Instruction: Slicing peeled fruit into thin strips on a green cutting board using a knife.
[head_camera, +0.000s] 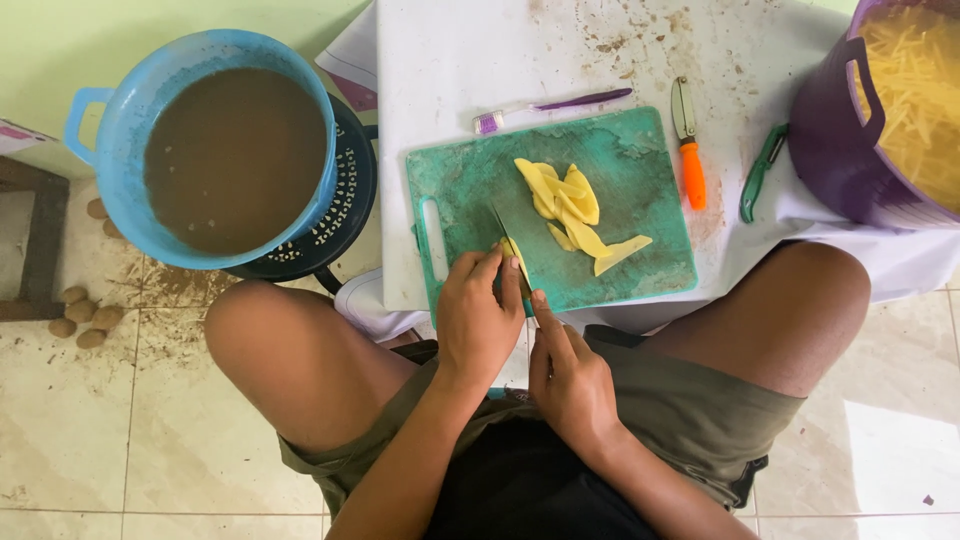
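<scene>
At the near edge of the green board (640, 170), which lies on a white-covered desk (450, 60), the left hand (478, 318) closes its fingers over a pale yellow potato piece (513, 252) and pins it down. The right hand (570, 375) grips a knife (500, 228) whose thin blade stands against that piece, forefinger stretched along the handle. The piece looks firm and wet, probably slippery, light, and best held from above with fingertips curled back from the edge. Just beyond, cut slices (570, 205) lie in a loose overlapping heap, flat and pale yellow. Farther off rest a toothbrush (550, 106), an orange-handled peeler (688, 140) and a green peeler (762, 170). A blue tub (110, 170) of brown water stands left; a purple bucket (830, 150) of strips, right.
</scene>
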